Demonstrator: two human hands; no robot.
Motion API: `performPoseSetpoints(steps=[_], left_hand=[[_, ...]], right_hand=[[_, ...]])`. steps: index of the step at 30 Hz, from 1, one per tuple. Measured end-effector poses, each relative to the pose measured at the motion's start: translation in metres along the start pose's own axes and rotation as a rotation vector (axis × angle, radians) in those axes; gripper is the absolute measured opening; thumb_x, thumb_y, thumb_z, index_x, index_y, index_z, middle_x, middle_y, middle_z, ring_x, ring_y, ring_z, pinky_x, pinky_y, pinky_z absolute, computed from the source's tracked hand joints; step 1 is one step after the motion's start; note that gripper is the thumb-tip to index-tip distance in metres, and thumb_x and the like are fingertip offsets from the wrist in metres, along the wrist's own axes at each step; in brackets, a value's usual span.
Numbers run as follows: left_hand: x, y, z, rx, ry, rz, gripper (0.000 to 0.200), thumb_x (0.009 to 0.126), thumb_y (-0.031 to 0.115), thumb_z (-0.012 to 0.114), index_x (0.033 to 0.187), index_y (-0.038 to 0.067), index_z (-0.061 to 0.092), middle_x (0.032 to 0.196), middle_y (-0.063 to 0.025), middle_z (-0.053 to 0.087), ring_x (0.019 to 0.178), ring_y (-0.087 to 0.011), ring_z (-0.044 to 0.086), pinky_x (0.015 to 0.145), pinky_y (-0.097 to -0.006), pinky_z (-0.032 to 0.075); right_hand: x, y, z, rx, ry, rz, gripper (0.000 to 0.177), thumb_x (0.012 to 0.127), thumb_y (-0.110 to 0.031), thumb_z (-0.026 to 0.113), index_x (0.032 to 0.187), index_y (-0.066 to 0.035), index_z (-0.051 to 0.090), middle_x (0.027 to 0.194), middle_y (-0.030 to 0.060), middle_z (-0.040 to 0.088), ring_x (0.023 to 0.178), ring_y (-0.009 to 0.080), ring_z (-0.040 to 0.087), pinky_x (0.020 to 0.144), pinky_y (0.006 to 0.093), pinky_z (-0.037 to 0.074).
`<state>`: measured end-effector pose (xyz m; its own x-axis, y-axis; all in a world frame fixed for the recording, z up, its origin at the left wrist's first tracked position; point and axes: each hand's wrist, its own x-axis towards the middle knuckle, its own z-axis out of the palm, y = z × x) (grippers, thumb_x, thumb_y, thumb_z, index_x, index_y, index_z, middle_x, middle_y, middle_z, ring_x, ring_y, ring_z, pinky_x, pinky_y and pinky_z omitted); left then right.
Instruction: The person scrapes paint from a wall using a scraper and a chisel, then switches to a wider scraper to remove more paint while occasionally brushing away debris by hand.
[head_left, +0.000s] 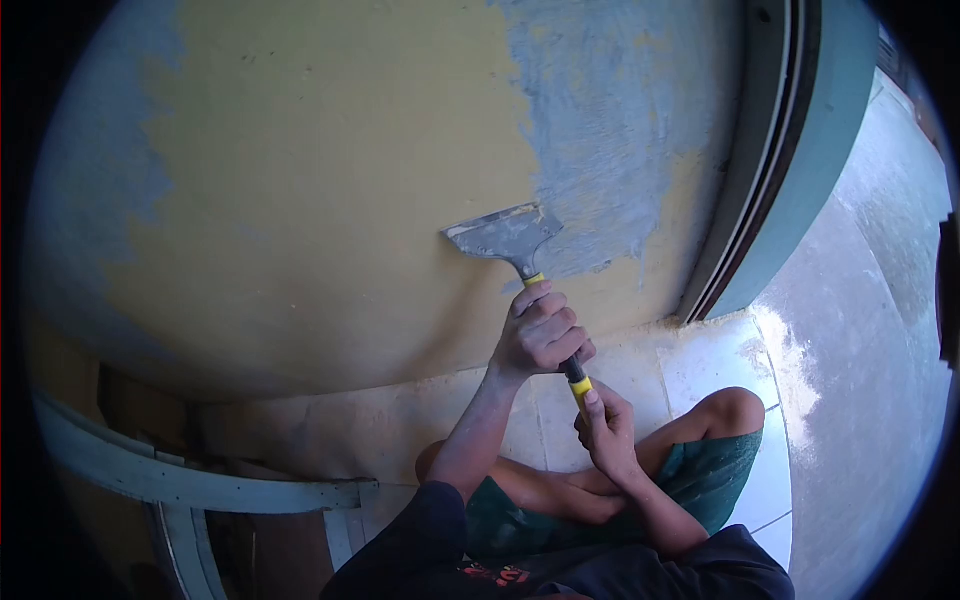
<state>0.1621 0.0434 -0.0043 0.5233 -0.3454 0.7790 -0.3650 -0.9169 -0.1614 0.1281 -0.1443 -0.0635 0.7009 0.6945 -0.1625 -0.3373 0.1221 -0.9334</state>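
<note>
The person sat cross-legged on the tiled floor (700, 360), facing the yellow wall (320, 180). The scraper (505, 238) lay with its wide metal blade flat against that wall, at the lower left edge of the blue-grey patch (610, 150). The left hand (540, 335) had its fingers clenched round the upper part of the yellow-and-black handle, just below the patch. The right hand (605, 425) gripped the handle's butt end, lower still. A teal door frame (790, 150) stood to the right of the patch.

Yellow-and-black handled grey scraper (510, 238), yellow wall (330, 170) with grey-blue patches, green shorts (715, 470), pale teal door frame (810, 150).
</note>
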Motion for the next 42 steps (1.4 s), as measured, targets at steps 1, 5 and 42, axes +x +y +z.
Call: performPoseSetpoints(steps=[1, 5, 42], left_hand=[[0.005, -0.001, -0.007, 0.02, 0.01, 0.007, 0.019, 0.062, 0.019, 0.068, 0.056, 0.016, 0.05, 0.065, 0.0009, 0.052, 0.085, -0.0176, 0.055, 0.097, -0.0404, 0.04], [0.001, 0.002, -0.01, -0.129, -0.002, 0.019, 0.021, 0.062, 0.018, 0.068, 0.058, 0.013, 0.048, 0.069, 0.0004, 0.052, 0.079, -0.0197, 0.056, 0.089, -0.0404, 0.047], [0.034, -0.002, -0.027, -0.038, 0.024, 0.024, 0.018, 0.061, 0.019, 0.068, 0.056, 0.013, 0.052, 0.068, 0.0011, 0.053, 0.08, -0.0162, 0.057, 0.099, -0.0409, 0.042]], right_hand=[[-0.005, -0.002, -0.002, 0.04, 0.022, 0.022, 0.046, 0.101, -0.041, 0.045, 0.122, -0.002, 0.055, 0.059, -0.0038, 0.044, 0.046, 0.0027, 0.038, 0.042, 0.0192, 0.031], [-0.006, -0.019, 0.006, 0.034, 0.041, 0.037, 0.045, 0.101, -0.043, 0.043, 0.111, -0.001, 0.056, 0.053, -0.0061, 0.037, 0.041, 0.0023, 0.034, 0.037, 0.0193, 0.025], [-0.008, -0.053, 0.008, 0.164, -0.112, 0.047, 0.045, 0.101, -0.044, 0.043, 0.112, -0.003, 0.057, 0.055, -0.0066, 0.037, 0.042, 0.0015, 0.032, 0.039, 0.0192, 0.025]])
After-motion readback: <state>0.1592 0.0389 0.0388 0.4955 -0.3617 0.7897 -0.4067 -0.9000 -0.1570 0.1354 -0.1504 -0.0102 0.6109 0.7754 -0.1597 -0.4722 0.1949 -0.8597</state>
